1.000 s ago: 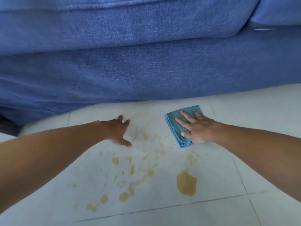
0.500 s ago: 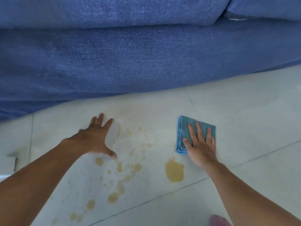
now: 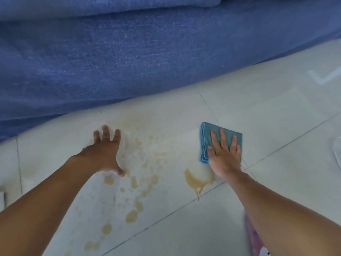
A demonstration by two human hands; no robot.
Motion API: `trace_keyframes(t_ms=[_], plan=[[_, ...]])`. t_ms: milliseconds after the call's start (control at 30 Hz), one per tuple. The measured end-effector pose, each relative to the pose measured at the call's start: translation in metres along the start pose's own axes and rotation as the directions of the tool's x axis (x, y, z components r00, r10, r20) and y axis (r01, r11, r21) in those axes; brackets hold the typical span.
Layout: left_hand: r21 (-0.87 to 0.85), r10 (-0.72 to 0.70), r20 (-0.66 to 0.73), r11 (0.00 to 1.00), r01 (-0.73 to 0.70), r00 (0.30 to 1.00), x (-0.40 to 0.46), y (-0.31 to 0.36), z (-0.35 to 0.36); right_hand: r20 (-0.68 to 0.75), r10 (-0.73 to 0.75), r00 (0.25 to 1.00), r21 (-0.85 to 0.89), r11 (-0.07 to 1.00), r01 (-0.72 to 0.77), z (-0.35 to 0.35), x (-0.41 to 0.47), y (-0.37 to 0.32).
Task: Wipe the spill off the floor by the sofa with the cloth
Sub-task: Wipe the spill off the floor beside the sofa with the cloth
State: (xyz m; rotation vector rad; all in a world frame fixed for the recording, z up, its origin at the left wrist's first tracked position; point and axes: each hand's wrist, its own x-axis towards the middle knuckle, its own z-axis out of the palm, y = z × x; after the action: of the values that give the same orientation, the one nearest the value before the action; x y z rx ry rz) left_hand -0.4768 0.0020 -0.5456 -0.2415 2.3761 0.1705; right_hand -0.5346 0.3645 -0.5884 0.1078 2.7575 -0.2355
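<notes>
A folded blue cloth (image 3: 209, 134) lies on the pale tiled floor (image 3: 267, 111) in front of the blue sofa (image 3: 147, 52). My right hand (image 3: 224, 156) presses flat on the cloth, fingers spread and pointing at the sofa. Just below the cloth, a brown spill puddle (image 3: 192, 181) forms a crescent with a short drip running down to a tile joint. Scattered brown drops (image 3: 136, 183) and faint smears spread left of it. My left hand (image 3: 106, 152) rests open on the floor at the left edge of the drops, holding nothing.
The sofa base runs along the whole far side. A pink patterned thing (image 3: 256, 237) shows at the bottom right beside my right forearm. A pale rounded object (image 3: 336, 152) pokes in at the right edge. White tape marks (image 3: 323, 76) lie on the floor at the far right.
The big puddle has lost its upper part and is now a crescent with a wet smear above it. My right hand still presses on the cloth. The left hand has hardly moved.
</notes>
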Motion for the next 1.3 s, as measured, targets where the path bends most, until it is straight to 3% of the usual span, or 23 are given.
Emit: trace_keyframes(t_ms=[67, 167, 267, 433, 533, 600, 700, 833, 900, 967, 1000, 1167, 1267, 1300], plan=[[0.005, 0.010, -0.005, 1.000, -0.010, 1.000, 0.001, -0.001, 0.000, -0.018, -0.043, 0.999, -0.003, 0.999, 0.043, 0.009, -0.001, -0.033], [0.021, 0.017, 0.017, 1.000, -0.018, 1.000, 0.001, 0.000, -0.002, 0.052, -0.286, 0.957, -0.068, 0.955, 0.289, 0.017, -0.025, -0.006], [0.033, 0.012, 0.021, 0.999, -0.013, 1.000, -0.001, 0.004, -0.004, 0.087, -0.208, 0.974, -0.005, 0.978, 0.210, 0.001, -0.027, 0.031], [0.009, 0.002, 0.023, 1.000, -0.002, 1.000, -0.005, 0.003, -0.004, -0.030, -0.127, 0.991, 0.193, 0.972, 0.130, -0.006, -0.039, 0.039], [0.046, -0.016, 0.038, 0.999, 0.014, 0.999, -0.004, 0.007, -0.007, -0.008, -0.127, 0.992, -0.084, 0.989, 0.125, 0.025, -0.096, 0.041], [0.055, -0.022, 0.045, 0.998, 0.019, 0.999, -0.005, 0.011, -0.009, -0.013, -0.147, 0.989, -0.091, 0.985, 0.146, 0.043, -0.131, 0.027], [0.014, -0.018, 0.013, 1.000, 0.018, 1.000, -0.006, 0.010, -0.006, -0.018, -0.295, 0.955, -0.159, 0.944, 0.288, 0.041, -0.117, 0.030], [-0.069, 0.043, -0.006, 0.997, -0.043, 0.999, -0.013, -0.001, 0.004, -0.098, -0.007, 0.995, -0.044, 0.999, 0.002, 0.047, -0.137, 0.027], [-0.070, 0.068, 0.011, 0.995, -0.067, 0.998, -0.019, -0.001, 0.014, -0.036, -0.031, 0.999, -0.010, 0.999, 0.031, 0.060, -0.162, -0.003], [-0.073, 0.072, 0.007, 0.995, -0.071, 0.997, -0.024, 0.006, 0.021, -0.074, -0.213, 0.974, -0.106, 0.973, 0.205, 0.063, -0.142, -0.010], [-0.075, 0.077, 0.001, 0.994, -0.077, 0.997, -0.026, 0.010, 0.025, -0.030, -0.229, 0.973, -0.120, 0.967, 0.224, 0.054, -0.124, -0.010], [-0.085, 0.084, -0.002, 0.993, -0.084, 0.996, -0.035, 0.015, 0.035, -0.086, -0.028, 0.996, -0.004, 1.000, 0.027, 0.064, -0.143, -0.020], [-0.081, 0.080, -0.020, 0.993, -0.081, 0.997, -0.035, 0.015, 0.031, -0.054, -0.288, 0.956, -0.110, 0.953, 0.281, 0.063, -0.119, -0.041], [-0.081, 0.081, -0.032, 0.993, -0.083, 0.996, -0.035, 0.014, 0.031, -0.016, -0.311, 0.950, -0.111, 0.945, 0.307, 0.053, -0.099, -0.042]])
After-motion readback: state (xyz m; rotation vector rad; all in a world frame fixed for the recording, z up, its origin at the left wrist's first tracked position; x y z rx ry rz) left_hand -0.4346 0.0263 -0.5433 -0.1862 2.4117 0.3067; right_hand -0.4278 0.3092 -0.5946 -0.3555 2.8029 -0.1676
